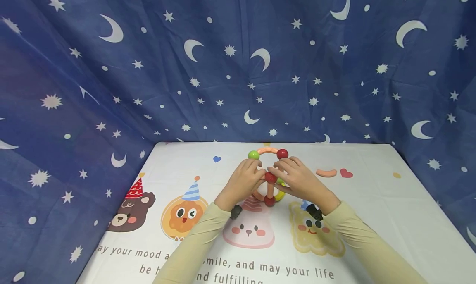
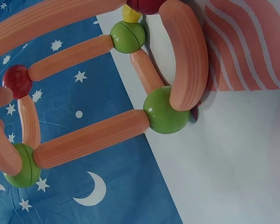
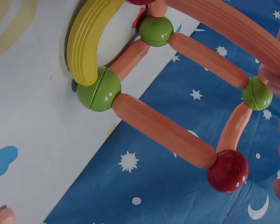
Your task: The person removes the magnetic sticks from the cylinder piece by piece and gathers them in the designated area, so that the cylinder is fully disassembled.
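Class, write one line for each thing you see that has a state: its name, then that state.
Ball-and-rod frame: standing upright, partly hidden by hands.
Yellow curved rod: joined to a green ball.
Loose orange rod: lying detached on the tablecloth.
Left hand: holding the frame's upper part.
Right hand: gripping near a red ball.
Tablecloth: spread flat.
Curtain: hanging, slightly creased.

I wear long sleeves of one plain, pale beige-yellow cloth, the left sleeve [image 1: 191, 249] matching the right sleeve [image 1: 372, 244]. Both fit my forearms closely, with soft creases across the cloth, and each ends at the wrist in a plain cuff. Beyond the cuffs, my left hand [image 1: 241, 182] and right hand [image 1: 300, 181] are bare. I have a small black piece [image 1: 236, 211] at my left wrist and a blocky black piece [image 1: 314, 212] at my right.
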Demonstrator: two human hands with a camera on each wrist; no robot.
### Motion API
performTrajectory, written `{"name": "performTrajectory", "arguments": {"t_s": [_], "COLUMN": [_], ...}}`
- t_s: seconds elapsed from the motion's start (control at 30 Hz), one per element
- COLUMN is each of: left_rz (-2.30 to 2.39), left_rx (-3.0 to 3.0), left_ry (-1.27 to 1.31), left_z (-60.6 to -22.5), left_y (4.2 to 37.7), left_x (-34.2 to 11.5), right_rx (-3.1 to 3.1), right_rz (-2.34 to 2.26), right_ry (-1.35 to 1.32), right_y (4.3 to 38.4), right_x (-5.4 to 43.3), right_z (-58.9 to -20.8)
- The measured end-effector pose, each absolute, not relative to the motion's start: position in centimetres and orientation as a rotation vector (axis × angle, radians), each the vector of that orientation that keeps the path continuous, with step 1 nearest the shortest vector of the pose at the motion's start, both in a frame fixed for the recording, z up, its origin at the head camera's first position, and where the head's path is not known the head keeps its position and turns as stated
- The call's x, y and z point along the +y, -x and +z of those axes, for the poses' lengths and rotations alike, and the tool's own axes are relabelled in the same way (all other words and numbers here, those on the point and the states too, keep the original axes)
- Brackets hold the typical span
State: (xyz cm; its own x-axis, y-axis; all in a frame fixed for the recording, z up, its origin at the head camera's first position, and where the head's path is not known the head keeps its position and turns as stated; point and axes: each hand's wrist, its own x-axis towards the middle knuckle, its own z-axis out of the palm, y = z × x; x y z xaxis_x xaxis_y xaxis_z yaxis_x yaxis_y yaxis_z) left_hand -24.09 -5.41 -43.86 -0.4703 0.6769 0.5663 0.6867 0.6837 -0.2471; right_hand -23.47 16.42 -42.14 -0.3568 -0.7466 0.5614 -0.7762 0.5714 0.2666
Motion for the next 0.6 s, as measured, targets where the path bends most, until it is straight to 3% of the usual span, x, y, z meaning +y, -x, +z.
{"name": "performTrajectory", "arguments": {"t_s": [0.6], "left_rz": [-0.037], "left_rx": [-2.26], "left_ry": [1.038], "left_z": [-43.75], "left_y": [23.77], "left_x": [-5.48], "right_rx": [-2.164], "right_rz": [0.128], "right_ry": [-1.243], "right_y": [23.53], "right_x": [16.2], "right_z": [-42.26]}}
